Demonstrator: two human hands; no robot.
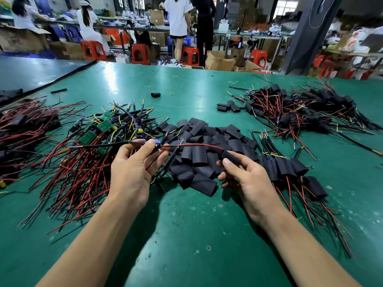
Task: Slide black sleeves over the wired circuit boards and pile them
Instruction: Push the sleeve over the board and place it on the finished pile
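Note:
My left hand [132,168] pinches a wired circuit board [154,145] between thumb and fingers, its black lead trailing left. The board's red wire [192,145] runs right into a black sleeve [227,155] that my right hand [246,175] grips between thumb and forefinger. Under both hands lies a heap of loose black sleeves [199,154]. A pile of bare green boards with red and black wires [97,137] sits to the left. Sleeved boards [290,168] lie by my right hand.
A larger pile of sleeved boards [300,112] lies at the far right on the green table [196,235]. Another wire pile [22,129] sits at the far left. Stray sleeves [228,106] and one more stray sleeve [155,94] lie further back. People and red stools stand beyond the table.

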